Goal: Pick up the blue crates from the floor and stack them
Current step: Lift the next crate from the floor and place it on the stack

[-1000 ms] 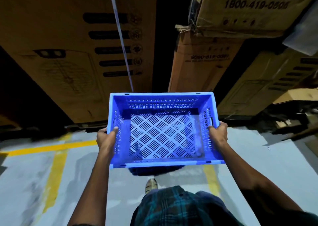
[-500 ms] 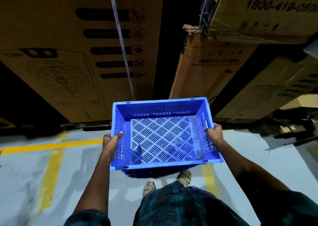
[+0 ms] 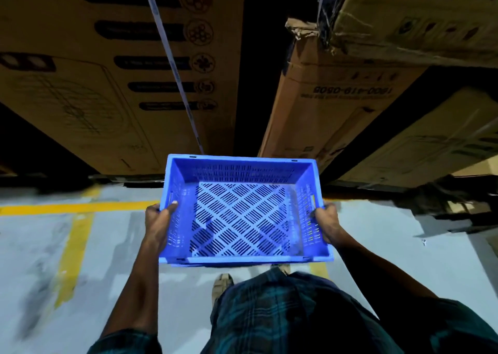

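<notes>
I hold one empty blue crate [image 3: 242, 165] level in front of me, above the floor. It has slotted walls and a slatted base. My left hand [image 3: 157, 224] grips its left wall, thumb over the rim. Gripping the right wall beside a handle slot is my right hand [image 3: 327, 223]. No other crate shows in this view.
Tall cardboard cartons [image 3: 121, 71] stand close ahead, with a dark gap between them and more cartons [image 3: 336, 106] at the right. The grey floor [image 3: 107, 259] carries yellow painted lines [image 3: 72, 248]. My foot [image 3: 222, 283] shows below the crate. Dark debris [image 3: 458, 203] lies at the right.
The crate has stayed in both hands while I walked toward the cartons, which now loom larger. My feet have shifted under the crate.
</notes>
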The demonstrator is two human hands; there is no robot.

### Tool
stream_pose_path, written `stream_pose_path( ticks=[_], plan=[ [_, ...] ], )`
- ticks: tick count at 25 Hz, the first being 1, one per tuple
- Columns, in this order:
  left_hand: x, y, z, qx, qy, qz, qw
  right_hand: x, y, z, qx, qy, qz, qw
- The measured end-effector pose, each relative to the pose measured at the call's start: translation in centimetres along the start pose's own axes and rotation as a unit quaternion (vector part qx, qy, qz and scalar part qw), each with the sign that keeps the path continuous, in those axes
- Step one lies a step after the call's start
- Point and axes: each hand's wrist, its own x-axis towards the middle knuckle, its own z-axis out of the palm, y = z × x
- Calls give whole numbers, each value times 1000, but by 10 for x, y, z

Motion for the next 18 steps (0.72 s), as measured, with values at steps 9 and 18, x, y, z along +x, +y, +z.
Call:
stream_pose_path(
  ticks=[9, 18],
  plan=[
    [-11, -10, -4, 91, 17, -19, 996, -9, -3, -10, -145, -53, -40, 987],
    [-29, -18, -6, 232, 3, 2, 973, -33, 29, -13, -349, -62, -71, 932]
  ],
)
